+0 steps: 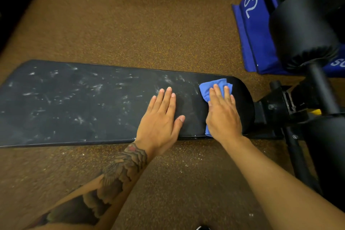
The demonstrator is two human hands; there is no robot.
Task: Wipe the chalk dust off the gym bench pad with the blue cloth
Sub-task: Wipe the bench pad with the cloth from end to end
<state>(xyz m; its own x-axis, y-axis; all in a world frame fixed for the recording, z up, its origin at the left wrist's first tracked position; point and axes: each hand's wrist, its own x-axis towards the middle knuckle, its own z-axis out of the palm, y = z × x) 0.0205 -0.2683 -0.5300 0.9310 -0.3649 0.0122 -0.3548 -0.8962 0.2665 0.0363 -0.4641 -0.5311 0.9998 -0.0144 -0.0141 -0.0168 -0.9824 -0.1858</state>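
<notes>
I saw the brown speckled floor (130,24) fill most of the view. On it stood the long black bench pad (74,102), which ran from the left edge across to the right. Past its right end sat the black bench frame (276,106), with a fat black foam roller (302,30) above it. Behind the roller lay a blue mat (255,33) with "02" on it in white.

Both arms reached in from the bottom, and the left forearm (119,170) had a dark tattoo. The left hand (160,119) lay flat on the bare pad, its fingers straight and close together and its thumb out to the side. The right hand (223,114) lay flat on the blue cloth (214,85), just beside the left hand. Its fingers were straight, a little apart, and they pressed the cloth down (no pinch, only a flat push).

The cloth sat at the right end of the pad. It stuck out past the fingertips and along the thumb side of the palm.

White chalk dust (97,86) marked the pad in smears and dots, mostly to the left of the hands. The right end under the cloth looked darker. A few white specks (186,164) lay on the floor near the pad's near edge.
</notes>
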